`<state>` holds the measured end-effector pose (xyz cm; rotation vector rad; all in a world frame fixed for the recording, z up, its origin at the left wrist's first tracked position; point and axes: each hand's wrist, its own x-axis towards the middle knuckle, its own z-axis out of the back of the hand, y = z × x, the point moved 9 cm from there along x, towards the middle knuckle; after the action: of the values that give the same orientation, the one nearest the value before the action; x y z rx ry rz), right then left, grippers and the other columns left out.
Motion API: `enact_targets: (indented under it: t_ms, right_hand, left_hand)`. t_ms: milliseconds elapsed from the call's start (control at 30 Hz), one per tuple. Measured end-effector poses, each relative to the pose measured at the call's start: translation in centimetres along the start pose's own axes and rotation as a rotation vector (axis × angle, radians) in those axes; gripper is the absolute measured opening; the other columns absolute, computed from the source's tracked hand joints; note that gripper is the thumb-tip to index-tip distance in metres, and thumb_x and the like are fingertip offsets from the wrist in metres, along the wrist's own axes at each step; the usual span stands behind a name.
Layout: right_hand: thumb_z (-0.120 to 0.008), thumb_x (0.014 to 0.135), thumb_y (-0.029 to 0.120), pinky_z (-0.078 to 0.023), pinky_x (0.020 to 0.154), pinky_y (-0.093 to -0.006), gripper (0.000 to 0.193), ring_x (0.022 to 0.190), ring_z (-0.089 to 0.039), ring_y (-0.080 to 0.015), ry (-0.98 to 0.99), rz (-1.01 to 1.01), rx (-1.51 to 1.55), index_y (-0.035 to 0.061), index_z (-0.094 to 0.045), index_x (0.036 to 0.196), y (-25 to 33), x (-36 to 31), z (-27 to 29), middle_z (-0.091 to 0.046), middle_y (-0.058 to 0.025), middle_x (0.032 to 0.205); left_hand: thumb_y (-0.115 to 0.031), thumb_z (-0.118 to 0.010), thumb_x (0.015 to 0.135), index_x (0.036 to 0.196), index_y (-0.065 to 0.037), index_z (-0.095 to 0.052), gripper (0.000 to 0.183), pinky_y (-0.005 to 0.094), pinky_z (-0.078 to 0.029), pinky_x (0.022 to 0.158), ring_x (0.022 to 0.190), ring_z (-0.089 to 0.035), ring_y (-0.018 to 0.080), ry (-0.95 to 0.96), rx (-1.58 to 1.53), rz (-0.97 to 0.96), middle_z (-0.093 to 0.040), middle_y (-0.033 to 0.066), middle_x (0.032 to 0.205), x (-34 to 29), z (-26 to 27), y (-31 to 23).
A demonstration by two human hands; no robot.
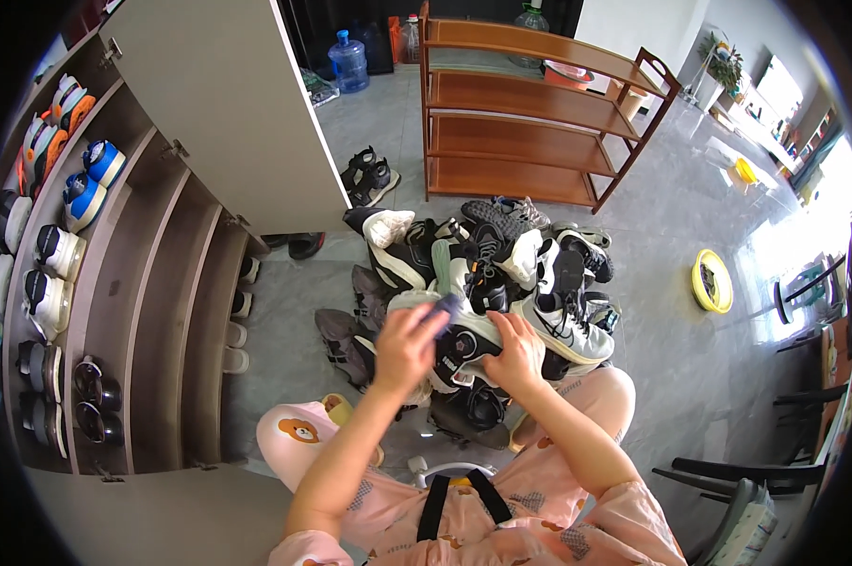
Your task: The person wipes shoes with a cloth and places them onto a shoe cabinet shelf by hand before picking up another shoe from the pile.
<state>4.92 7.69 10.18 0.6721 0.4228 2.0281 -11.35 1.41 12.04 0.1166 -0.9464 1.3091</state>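
Observation:
My left hand and my right hand both hold a black and white sneaker in front of me, one on each side. The left hand's fingers also pinch a small dark strip, maybe the tongue or a strap; I cannot tell which. Just beyond lies a pile of shoes, black, white and grey, on the grey tiled floor. I sit or crouch in pink clothes with a bear print.
An open shoe cabinet on the left holds several pairs on its shelves. A bare wooden rack stands behind the pile, black sandals beside it. A yellow bowl sits on the floor to the right; dark chairs at lower right.

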Motion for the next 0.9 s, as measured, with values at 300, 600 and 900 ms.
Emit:
enact_targets:
  t_ms: [300,600,900]
  right_hand:
    - [-0.067,0.062,0.015,-0.049,0.083,-0.042,0.065,0.099,-0.058,-0.0333,0.094,-0.018,-0.006,0.0071,-0.056,0.125,-0.4,-0.9,-2.0,-0.057,-0.0128,0.109]
    - [-0.057,0.066,0.011,-0.047,0.086,-0.0395,0.06,0.101,-0.057,-0.0338,0.086,0.001,0.054,0.012,-0.06,0.126,0.1,-1.3,-0.5,-0.058,-0.013,0.107]
    - [-0.057,0.07,0.008,-0.048,0.085,-0.0393,0.062,0.098,-0.06,-0.0322,0.143,-0.083,0.105,0.0169,-0.059,0.13,-0.6,-2.1,-1.7,-0.06,-0.0119,0.107]
  left_hand:
    - [0.0,-0.063,0.069,0.111,-0.013,-0.068,0.045,0.04,-0.05,0.086,0.097,-0.058,0.0311,0.066,-0.157,-0.066,-0.062,0.0081,0.115,0.1,-0.9,-2.7]
    - [0.007,-0.062,0.064,0.108,-0.012,-0.07,0.049,0.042,-0.05,0.083,0.093,-0.06,0.0328,-0.172,0.118,0.127,-0.065,0.009,0.109,0.9,3.0,3.7]
    - [0.002,-0.065,0.064,0.1,-0.014,-0.073,0.04,0.0365,-0.052,0.079,0.091,-0.057,0.0287,-0.02,0.064,0.001,-0.064,0.0032,0.113,0.0,0.7,-1.9]
